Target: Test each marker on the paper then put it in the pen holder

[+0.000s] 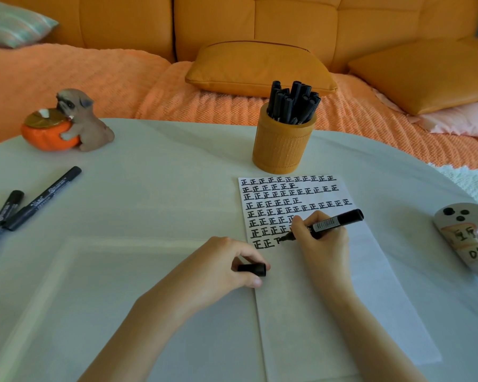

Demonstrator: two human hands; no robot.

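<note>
The right hand (319, 241) grips a marker (324, 224), tip on the paper (329, 285) and partly hiding some characters, while the left hand (218, 267) pinches its cap (252, 268); the holder (283, 142) stands just beyond.

Rows of handwritten 正 on the paper (287, 299), "05" on the white figure (469, 244), barcode on the marker (334, 220), its wording unreadable
</note>
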